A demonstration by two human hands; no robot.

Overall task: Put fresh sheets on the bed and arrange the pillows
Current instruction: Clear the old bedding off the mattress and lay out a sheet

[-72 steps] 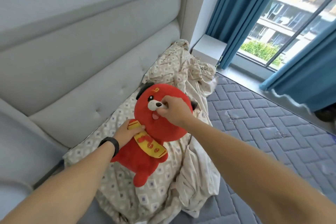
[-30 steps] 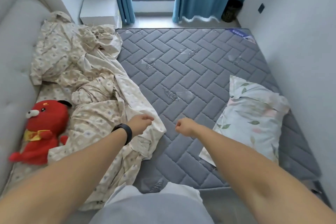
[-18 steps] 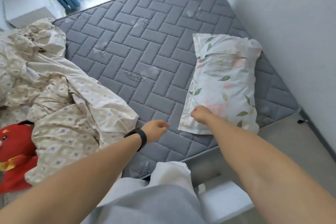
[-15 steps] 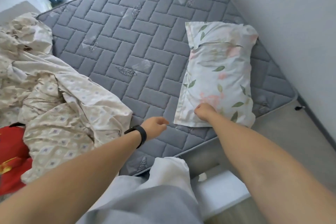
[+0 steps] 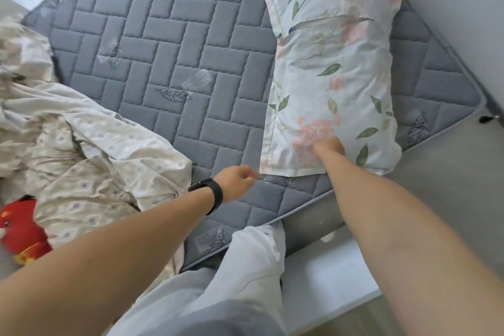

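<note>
A bare grey mattress [image 5: 191, 43] was seen from above, its quilted surface stitched in a herringbone of padded rectangles, with small leaf motifs sewn here and there. A rectangular, plump pillow [image 5: 335, 68] in a white cotton case printed with green leaves and pink blossoms was laid near the mattress's right edge, its flat hemmed border reaching towards the near edge. The right hand [image 5: 328, 146] was set on the pillow's near end, over a pink flower cluster; the fingers were folded down into the soft fabric, but whether cloth was gripped could not be told. The left hand [image 5: 236, 179], with a black band [image 5: 211, 194] worn at the wrist, was held just above the mattress beside the pillow's near left corner, fingers loosely curled and blurred, nothing held. A crumpled cream sheet [image 5: 90, 150] with a small pale diamond print was heaped on the left side of the mattress. A red plush toy [image 5: 20, 229] with yellow trim was partly tucked under it at the far left.
</note>
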